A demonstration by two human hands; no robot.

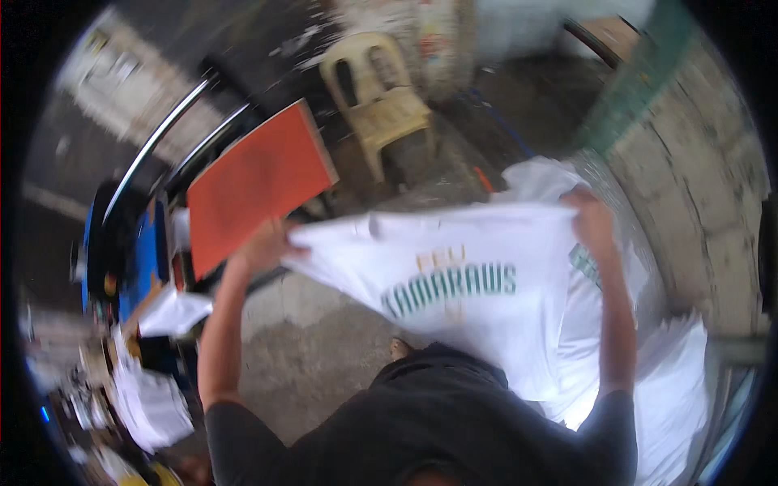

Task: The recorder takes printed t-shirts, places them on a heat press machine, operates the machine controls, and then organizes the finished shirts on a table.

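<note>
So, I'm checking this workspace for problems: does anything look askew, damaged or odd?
Nothing is clearly spilled or broken. The orange-red board has a darker patch on its face, possibly wear or a stain; blur hides which. The white shirt hangs lopsided between the left hand and right hand, probably just from handling.

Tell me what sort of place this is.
It looks like a small shirt-printing workshop, though I can't be certain. The printed white shirt stretched out in front, the heap of white cloth on the right and the flat orange board on the left suggest it.
</note>
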